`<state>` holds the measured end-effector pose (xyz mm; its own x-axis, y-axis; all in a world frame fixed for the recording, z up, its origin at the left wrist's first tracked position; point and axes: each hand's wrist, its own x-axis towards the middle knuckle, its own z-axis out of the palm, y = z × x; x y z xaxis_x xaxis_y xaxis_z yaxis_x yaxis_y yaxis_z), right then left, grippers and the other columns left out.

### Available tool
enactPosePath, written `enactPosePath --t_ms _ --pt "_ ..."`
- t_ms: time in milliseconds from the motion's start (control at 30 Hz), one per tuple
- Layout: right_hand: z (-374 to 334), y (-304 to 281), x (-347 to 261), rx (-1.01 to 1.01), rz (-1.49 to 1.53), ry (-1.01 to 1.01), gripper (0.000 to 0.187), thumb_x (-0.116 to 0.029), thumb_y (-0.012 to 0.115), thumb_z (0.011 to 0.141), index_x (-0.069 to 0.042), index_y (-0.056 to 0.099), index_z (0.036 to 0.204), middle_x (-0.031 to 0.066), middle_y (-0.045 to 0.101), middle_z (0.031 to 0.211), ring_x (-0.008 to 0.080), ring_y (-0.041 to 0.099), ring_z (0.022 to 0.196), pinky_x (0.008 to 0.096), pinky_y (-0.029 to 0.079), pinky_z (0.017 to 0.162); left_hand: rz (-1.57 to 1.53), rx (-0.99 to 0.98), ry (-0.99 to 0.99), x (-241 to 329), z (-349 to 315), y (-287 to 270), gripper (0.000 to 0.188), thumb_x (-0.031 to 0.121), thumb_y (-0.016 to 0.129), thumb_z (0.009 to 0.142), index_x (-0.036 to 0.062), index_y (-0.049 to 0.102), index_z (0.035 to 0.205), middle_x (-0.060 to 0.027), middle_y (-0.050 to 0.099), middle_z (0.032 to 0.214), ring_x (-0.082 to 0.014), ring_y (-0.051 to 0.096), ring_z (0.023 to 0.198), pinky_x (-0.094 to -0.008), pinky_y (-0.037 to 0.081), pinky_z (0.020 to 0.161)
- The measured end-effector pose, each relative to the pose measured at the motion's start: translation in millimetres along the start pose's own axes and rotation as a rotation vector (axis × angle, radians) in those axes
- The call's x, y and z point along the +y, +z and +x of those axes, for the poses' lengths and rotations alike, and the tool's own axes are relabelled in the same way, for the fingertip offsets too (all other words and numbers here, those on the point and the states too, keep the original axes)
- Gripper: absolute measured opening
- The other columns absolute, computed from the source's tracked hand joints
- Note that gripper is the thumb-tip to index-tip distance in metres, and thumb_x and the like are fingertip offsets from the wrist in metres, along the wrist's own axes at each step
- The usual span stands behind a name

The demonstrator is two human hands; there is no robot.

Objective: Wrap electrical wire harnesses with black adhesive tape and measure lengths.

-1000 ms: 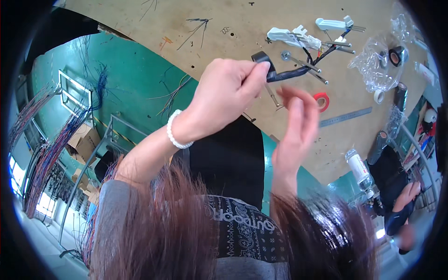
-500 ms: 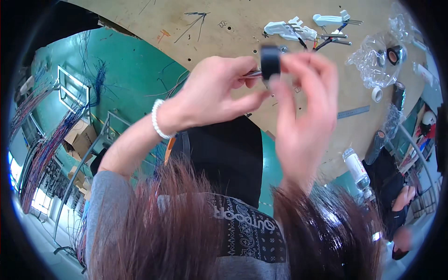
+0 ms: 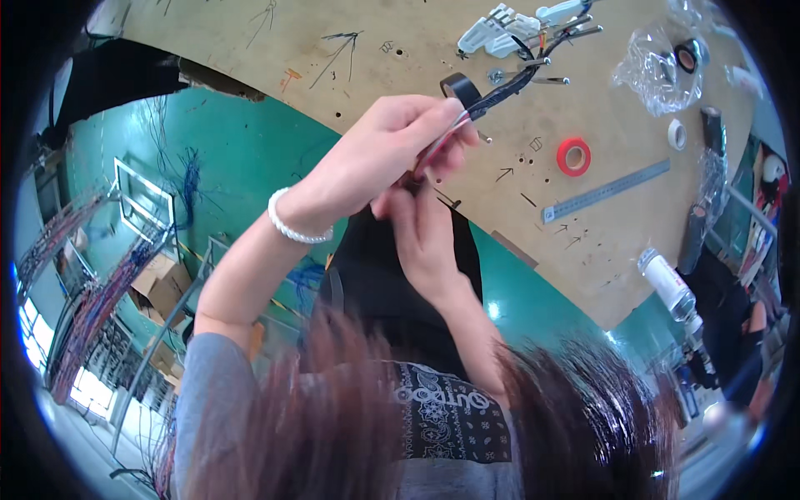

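My left hand (image 3: 404,137), with a white beaded bracelet at the wrist, is closed around a bundle of thin wires (image 3: 448,137). Beyond its fingertips the bundle is wrapped in black tape (image 3: 508,87) and runs up to the right, toward white connector holders (image 3: 500,32) on the board. A roll of black tape (image 3: 458,87) sits against the bundle, just past the left fingers. Below, my right hand (image 3: 425,242) has its fingers pinched together at the lower wires; the left hand partly hides them.
On the wooden board (image 3: 467,179) stand metal pins (image 3: 550,81). A red tape roll (image 3: 573,157), a steel ruler (image 3: 607,190), a white roll (image 3: 677,134) and a clear plastic bag (image 3: 654,71) lie to the right. A bottle (image 3: 667,283) is near the board's right edge.
My right hand has left the black tape roll and moved down and left, under the left hand. The roll now rests by the taped bundle, and the red tape roll has come into sight.
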<state>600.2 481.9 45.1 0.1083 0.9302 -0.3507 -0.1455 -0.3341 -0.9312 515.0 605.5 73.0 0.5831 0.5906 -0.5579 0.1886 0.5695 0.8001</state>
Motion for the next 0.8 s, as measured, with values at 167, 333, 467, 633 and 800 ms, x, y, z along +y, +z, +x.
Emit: enactPosePath --t_ms 167,333,467,633,800 --pt "-20 25 -15 0.076 0.532 0.181 0.043 -0.043 0.034 0.11 -0.004 0.05 0.1 0.0035 0.049 0.068 0.0135 0.052 0.061 0.0343 0.055 0.066 -0.026 0.0 0.103 -92 -50 -42 0.052 0.042 0.037 0.107 -0.0007 0.064 0.117 -0.0076 0.066 0.11 -0.0169 0.059 0.107 -0.0326 0.044 0.098" --pt "-27 28 7 0.106 0.667 0.081 0.042 -0.044 0.039 0.108 -0.005 0.054 0.106 0.0021 0.048 0.069 0.0166 0.052 0.065 0.0372 0.052 0.066 -0.012 -0.364 -0.077 -204 -157 -68 0.049 0.044 0.045 0.104 -0.0005 0.059 0.12 -0.006 0.066 0.099 -0.0161 0.062 0.097 -0.0328 0.046 0.093" --pt "-16 26 30 0.269 0.647 0.094 0.041 -0.041 0.042 0.108 -0.003 0.055 0.111 0.0029 0.052 0.073 0.015 0.052 0.066 0.0339 0.051 0.065 -0.064 -0.167 -0.073 -250 -252 -119 0.029 0.021 0.065 0.097 -0.0012 0.056 0.114 -0.0071 0.066 0.092 -0.013 0.065 0.082 -0.03 0.053 0.077" --pt "-16 50 27 0.189 0.813 0.022 0.04 -0.038 0.044 0.108 -0.002 0.051 0.124 0.0031 0.053 0.079 0.0157 0.051 0.071 0.0346 0.049 0.072 0.224 -0.111 -0.387 -291 -358 -188 0.015 0.013 0.066 0.096 -0.0006 0.059 0.097 -0.0033 0.063 0.079 -0.0101 0.06 0.07 -0.0281 0.051 0.066" --pt "-23 83 13 0.367 0.742 0.105 0.037 -0.033 0.041 0.109 -0.006 0.05 0.133 0.0033 0.054 0.079 0.0138 0.051 0.068 0.0316 0.049 0.064 0.331 0.19 -0.393 -329 -418 -184 0.007 0.007 0.058 0.094 0.0006 0.058 0.097 0.0013 0.053 0.068 -0.0062 0.048 0.062 -0.0249 0.04 0.055"
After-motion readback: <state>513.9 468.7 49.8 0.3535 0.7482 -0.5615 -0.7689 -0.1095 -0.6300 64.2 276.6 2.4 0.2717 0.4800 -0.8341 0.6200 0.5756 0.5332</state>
